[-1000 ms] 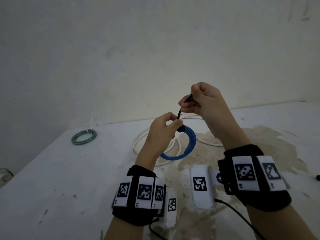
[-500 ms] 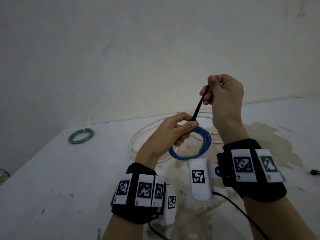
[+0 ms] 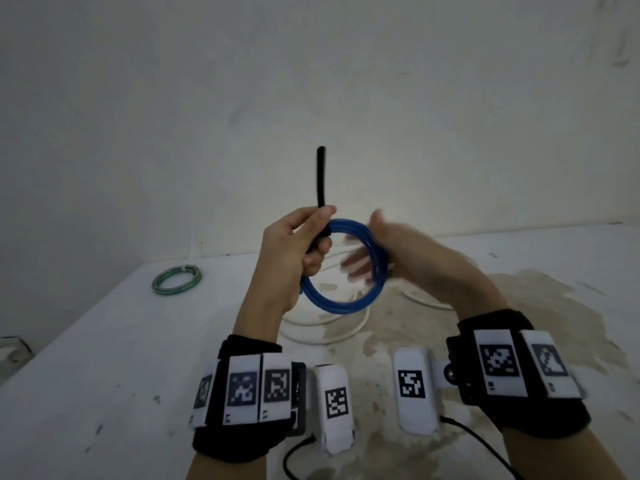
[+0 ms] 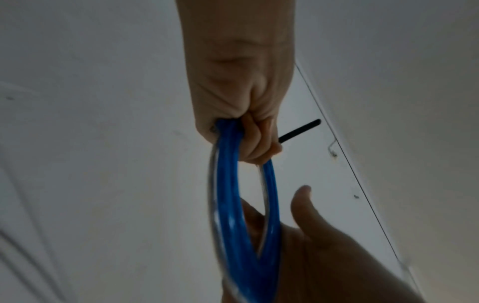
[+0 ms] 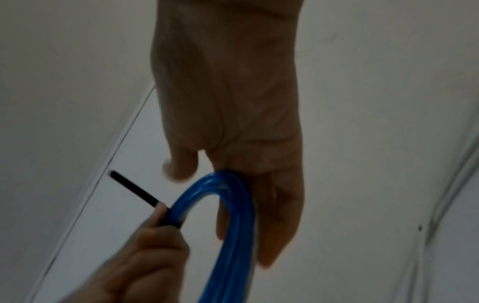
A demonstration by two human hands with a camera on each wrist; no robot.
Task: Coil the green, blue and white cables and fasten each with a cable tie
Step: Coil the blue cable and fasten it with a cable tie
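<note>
My left hand (image 3: 304, 244) grips the coiled blue cable (image 3: 346, 303) at its upper left, held above the table. A black cable tie (image 3: 321, 178) wraps the coil there, its tail sticking straight up past my thumb. In the left wrist view my curled fingers (image 4: 256, 141) close round the blue cable (image 4: 233, 205), with the black cable tie (image 4: 300, 130) jutting out. My right hand (image 3: 377, 251), blurred, lies with straight fingers against the coil's right side, thumb up; the right wrist view shows the blue cable (image 5: 228, 225) across my flat fingers (image 5: 279, 215). The green cable (image 3: 176, 280) lies coiled and tied at far left. The white cable (image 3: 325, 327) lies loose beneath the hands.
The white table (image 3: 104, 375) has a stained patch (image 3: 485, 323) at centre right. A wall (image 3: 311, 81) rises right behind its far edge. A thin black wire (image 3: 294, 459) runs from the wrist gear at the near edge.
My right hand let go of the tie's tail and dropped to the coil's right side, fingers straightened. The tail now stands upright. My left hand raised the coil.
</note>
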